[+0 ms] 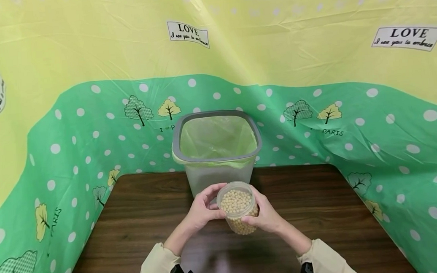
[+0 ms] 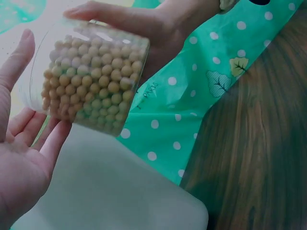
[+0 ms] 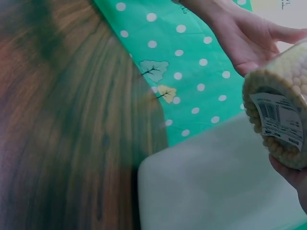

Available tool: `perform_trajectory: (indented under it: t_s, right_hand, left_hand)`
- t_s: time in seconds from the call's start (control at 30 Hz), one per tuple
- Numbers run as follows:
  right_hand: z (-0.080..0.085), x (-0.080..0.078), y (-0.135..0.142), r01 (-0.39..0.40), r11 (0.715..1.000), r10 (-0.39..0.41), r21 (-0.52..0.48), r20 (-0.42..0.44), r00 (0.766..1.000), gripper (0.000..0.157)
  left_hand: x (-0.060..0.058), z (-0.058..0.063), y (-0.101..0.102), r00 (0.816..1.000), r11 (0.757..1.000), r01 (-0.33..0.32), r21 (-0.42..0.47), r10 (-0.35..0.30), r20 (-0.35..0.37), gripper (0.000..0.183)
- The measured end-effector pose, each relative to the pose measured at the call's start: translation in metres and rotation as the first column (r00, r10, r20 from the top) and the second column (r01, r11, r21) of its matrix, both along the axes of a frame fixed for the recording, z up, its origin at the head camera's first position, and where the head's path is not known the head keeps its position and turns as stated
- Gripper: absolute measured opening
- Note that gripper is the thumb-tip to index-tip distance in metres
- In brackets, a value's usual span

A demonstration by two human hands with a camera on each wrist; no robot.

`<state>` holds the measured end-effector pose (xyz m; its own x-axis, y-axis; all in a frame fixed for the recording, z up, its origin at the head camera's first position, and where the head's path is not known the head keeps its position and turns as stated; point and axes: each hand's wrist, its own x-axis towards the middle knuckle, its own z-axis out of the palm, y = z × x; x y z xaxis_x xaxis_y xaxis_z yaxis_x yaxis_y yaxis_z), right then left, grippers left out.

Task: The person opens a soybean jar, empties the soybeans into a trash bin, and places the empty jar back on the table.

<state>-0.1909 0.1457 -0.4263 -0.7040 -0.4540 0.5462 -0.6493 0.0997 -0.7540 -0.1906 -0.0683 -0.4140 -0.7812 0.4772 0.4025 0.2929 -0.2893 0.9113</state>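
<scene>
A clear plastic jar (image 1: 243, 223) full of round, pale dried beans (image 1: 236, 201) is held above the table, its top tilted toward the head camera. My right hand (image 1: 265, 213) grips the jar's side, thumb in front. My left hand (image 1: 204, 207) holds the opposite side near the rim, its thumb and fingertips around the clear upper band. In the left wrist view, the left hand's fingers (image 2: 55, 139) touch this band. A printed label (image 3: 278, 120) shows on the jar's base. Whether a clear lid covers the mouth I cannot tell.
Behind the jar stands a pale bin (image 1: 221, 174) with a grey rim (image 1: 177, 141) and a yellow-green liner (image 1: 218, 136). It rests on a dark wooden table (image 1: 145, 226). A green and yellow patterned sheet (image 1: 89, 133) hangs around the back and sides.
</scene>
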Motion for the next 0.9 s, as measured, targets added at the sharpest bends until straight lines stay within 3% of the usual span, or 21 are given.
perform_trajectory:
  t_s: [0.27, 0.57, 0.9]
  right_hand:
    - [-0.010, 0.002, -0.008, 0.066, 0.995, -0.070, -0.069, -0.056, 0.996, 0.070]
    - [-0.013, 0.002, -0.011, 0.145, 0.982, -0.162, -0.122, -0.140, 0.977, 0.078]
    - [-0.015, -0.001, -0.008, 0.167, 0.979, -0.181, -0.116, -0.126, 0.975, 0.076]
  left_hand:
    - [0.004, -0.001, 0.003, 0.997, 0.997, -0.075, 0.010, 0.075, -0.020, 0.082]
    - [0.003, 0.009, 0.003, 0.978, 0.979, -0.202, 0.000, 0.201, -0.056, 0.070]
    - [0.003, 0.014, -0.012, 0.957, 0.960, -0.278, -0.014, 0.276, -0.087, 0.066]
